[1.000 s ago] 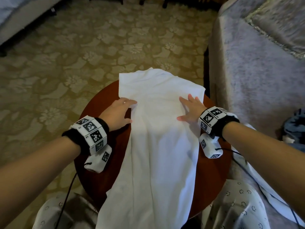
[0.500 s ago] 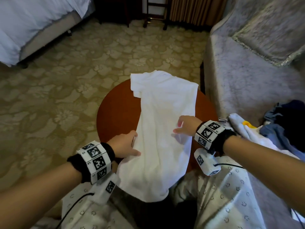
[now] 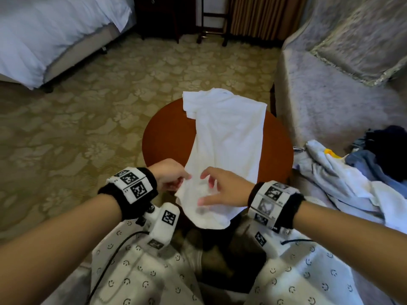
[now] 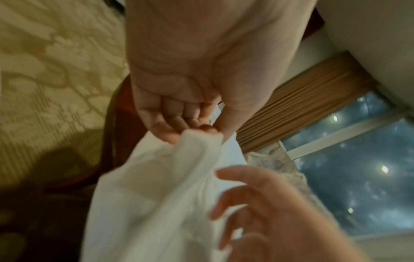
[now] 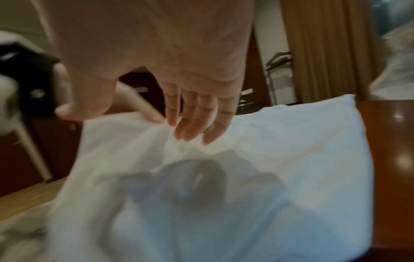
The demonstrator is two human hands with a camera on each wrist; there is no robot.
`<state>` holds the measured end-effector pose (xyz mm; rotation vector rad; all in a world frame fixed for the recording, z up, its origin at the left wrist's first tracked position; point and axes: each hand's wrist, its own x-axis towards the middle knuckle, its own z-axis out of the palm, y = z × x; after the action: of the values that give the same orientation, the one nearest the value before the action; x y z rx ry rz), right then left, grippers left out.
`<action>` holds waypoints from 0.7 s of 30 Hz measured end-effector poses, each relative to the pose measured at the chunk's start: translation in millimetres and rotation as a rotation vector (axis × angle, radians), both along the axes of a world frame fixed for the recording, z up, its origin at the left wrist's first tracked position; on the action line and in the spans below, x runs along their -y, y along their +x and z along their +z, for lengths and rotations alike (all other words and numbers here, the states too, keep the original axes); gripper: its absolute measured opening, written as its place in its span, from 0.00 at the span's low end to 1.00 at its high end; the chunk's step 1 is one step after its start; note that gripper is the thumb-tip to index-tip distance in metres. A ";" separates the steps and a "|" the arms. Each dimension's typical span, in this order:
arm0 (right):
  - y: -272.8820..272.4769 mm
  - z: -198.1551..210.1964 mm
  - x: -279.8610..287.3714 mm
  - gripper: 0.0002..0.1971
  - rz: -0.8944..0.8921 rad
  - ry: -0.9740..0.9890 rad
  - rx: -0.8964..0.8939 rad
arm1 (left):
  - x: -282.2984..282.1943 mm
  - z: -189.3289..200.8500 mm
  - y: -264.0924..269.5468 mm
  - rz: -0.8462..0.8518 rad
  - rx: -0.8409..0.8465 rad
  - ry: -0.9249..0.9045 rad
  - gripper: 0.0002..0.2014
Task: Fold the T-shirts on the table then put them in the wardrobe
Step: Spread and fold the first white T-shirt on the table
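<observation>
A white T-shirt (image 3: 226, 139) lies lengthwise on the round red-brown table (image 3: 167, 137), folded narrow, its lower end hanging over the near edge. My left hand (image 3: 176, 179) pinches the shirt's left edge near the hem; the left wrist view shows the white T-shirt (image 4: 156, 186) bunched between thumb and fingers of that left hand (image 4: 201, 131). My right hand (image 3: 211, 190) hovers over the hem with fingers spread and loosely bent. In the right wrist view the right hand's fingertips (image 5: 192, 131) hang just above the T-shirt (image 5: 268, 150).
A grey armchair (image 3: 330, 89) stands right of the table, with a heap of other clothes (image 3: 352, 170) on its seat. A bed (image 3: 50, 31) is at the far left. Patterned carpet (image 3: 77, 128) spreads left of the table. My knees sit under the near edge.
Both hands slid down the shirt toward the hem. The left hand went from resting flat to pinching the edge. The right hand lifted off and moved left, closer to the left hand.
</observation>
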<state>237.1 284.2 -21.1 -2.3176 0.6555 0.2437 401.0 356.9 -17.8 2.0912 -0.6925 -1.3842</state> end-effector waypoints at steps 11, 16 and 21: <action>24.8 5.9 9.2 0.12 -0.499 0.030 0.268 | 18.8 22.1 7.2 0.064 -0.157 -0.346 0.11; 7.9 26.1 42.3 0.10 -0.714 0.151 0.451 | 6.5 -32.0 21.0 -0.098 0.259 -0.013 0.12; 5.7 38.4 50.4 0.16 -0.745 0.157 0.501 | 9.0 -46.3 10.0 -0.181 0.386 0.007 0.32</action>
<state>242.8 233.8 17.2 -1.7310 1.1159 -0.5857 411.0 348.0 -64.1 2.3772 -1.0549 -1.0768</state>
